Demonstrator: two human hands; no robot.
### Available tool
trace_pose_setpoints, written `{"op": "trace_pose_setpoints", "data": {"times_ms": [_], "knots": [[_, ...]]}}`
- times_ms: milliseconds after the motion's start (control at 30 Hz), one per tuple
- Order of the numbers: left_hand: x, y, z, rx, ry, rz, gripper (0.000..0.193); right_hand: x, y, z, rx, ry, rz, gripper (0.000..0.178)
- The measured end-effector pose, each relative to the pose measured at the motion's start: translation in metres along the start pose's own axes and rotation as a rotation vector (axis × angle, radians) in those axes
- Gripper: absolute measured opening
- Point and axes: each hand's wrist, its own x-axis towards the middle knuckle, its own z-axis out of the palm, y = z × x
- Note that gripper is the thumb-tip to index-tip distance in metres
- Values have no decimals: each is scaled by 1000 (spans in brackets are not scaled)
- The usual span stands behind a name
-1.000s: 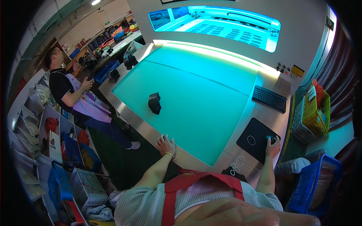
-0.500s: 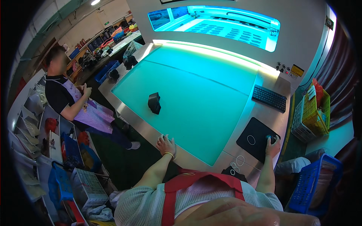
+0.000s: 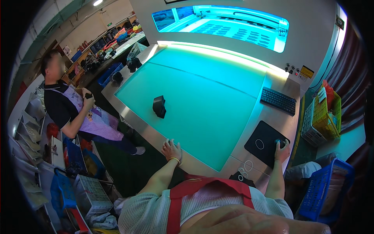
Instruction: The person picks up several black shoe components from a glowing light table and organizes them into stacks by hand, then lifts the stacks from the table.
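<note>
My left hand (image 3: 171, 149) rests on the near left metal edge of the table, its fingers spread and nothing in them. At the right, my right hand (image 3: 282, 150) curls over a computer mouse (image 3: 278, 141), which it mostly covers. The mouse sits on a black mouse pad (image 3: 269, 130), where a thin white ring also lies. Beyond the pad is a black keyboard (image 3: 278, 101). A folded black piece (image 3: 159, 107) lies on the teal-lit tabletop panel (image 3: 202, 113), ahead of my left hand and apart from it.
A large machine (image 3: 304, 46) with a blue-lit window, dark flat pieces inside, stands behind the table. White rings (image 3: 248, 166) and a dark cloth (image 3: 243, 180) lie at the near edge. A co-worker (image 3: 70, 101) stands left. Crates (image 3: 325, 191) flank the right, shelves (image 3: 29, 136) the left.
The co-worker at the left has shifted slightly leftward and turned; a small dark thing now shows in their hands. My two hands, the mouse and the black piece look unmoved.
</note>
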Motion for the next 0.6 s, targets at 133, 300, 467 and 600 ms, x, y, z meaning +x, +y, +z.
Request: {"op": "trace_pose_setpoints", "data": {"times_ms": [133, 300, 467, 600], "knots": [[0, 1, -2, -12, 1, 2, 44, 0, -1, 0, 2, -4, 5, 54], [0, -2, 2, -16, 1, 8, 44, 1, 4, 2, 18, -12, -2, 54], [-1, -3, 3, -15, 5, 6, 45, -1, 3, 1, 15, -21, 12, 55], [0, -2, 3, -3, 9, 7, 45, 0, -2, -2, 3, -29, 28, 55]]}}
